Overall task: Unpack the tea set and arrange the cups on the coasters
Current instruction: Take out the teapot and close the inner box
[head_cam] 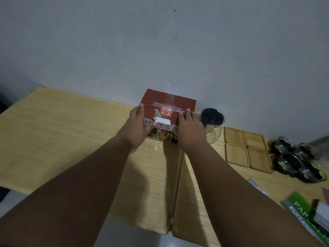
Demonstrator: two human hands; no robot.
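My left hand (138, 130) and right hand (190, 130) grip the red box (169, 106) sides on the tabletop (62, 132) | teapot (211, 125), coasters (246, 148), cups (295, 157) already out | cups not yet on coasters

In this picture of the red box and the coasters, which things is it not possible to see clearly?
- Head view: the red box is taped shut, so its contents are hidden.
- The left hand and right hand cover part of its front print.
- The glass teapot is partly behind the right hand.
- The glass cups are dark and clustered; their count is unclear.
- The green book is cut off by the edge.
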